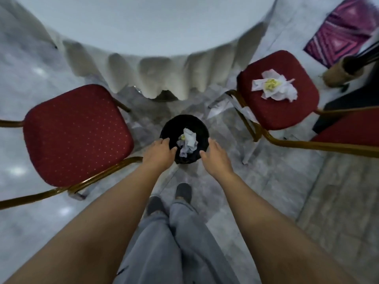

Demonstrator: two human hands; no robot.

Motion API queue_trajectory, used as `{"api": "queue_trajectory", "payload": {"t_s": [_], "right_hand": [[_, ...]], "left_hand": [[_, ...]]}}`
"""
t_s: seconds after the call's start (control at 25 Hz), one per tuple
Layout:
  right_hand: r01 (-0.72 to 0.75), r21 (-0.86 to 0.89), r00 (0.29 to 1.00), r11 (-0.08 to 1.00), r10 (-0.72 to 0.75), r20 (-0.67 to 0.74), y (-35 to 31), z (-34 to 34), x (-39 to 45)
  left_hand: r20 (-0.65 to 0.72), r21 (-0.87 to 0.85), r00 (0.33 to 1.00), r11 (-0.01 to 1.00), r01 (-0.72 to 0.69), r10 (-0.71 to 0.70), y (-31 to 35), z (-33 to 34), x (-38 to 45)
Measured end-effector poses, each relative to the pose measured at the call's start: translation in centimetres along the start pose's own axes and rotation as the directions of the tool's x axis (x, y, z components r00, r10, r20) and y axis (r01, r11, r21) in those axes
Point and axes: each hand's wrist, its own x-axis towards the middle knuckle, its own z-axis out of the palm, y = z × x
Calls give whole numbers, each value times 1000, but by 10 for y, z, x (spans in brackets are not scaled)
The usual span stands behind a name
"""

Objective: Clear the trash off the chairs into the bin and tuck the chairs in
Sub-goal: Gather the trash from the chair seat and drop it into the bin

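Observation:
A round black bin (174,125) stands on the floor between two red chairs, with crumpled white and yellow paper (187,143) inside it. My left hand (159,152) rests on the bin's left rim and my right hand (214,156) on its right rim, fingers curled over the edge. The left chair (75,134) has a bare red seat. On the right chair (279,107) lies crumpled white paper with a yellow middle (273,86). Both chairs stand pulled out from the table.
A round table with a draped white cloth (147,33) fills the far side. White paper scraps (219,108) lie on the tiled floor by the right chair. A pink patterned rug (344,31) and a third red seat (352,128) are at the right.

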Motion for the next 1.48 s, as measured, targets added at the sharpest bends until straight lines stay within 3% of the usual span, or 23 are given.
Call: {"api": "queue_trajectory", "payload": {"t_s": [0.32, 0.72, 1.16, 1.48], "right_hand": [[-151, 9, 973, 988, 150, -176, 119, -108, 1], [-275, 58, 941, 960, 281, -189, 239, -250, 147], [-270, 279, 928, 921, 326, -178, 292, -265, 331], [-292, 188, 903, 938, 335, -269, 318, -249, 429]], "left_hand": [[23, 48, 985, 984, -170, 170, 156, 9, 15], [43, -101, 992, 988, -115, 120, 394, 39, 148], [11, -151, 1000, 988, 1, 0, 453, 75, 306], [-126, -179, 983, 978, 112, -135, 472, 107, 372]]}}
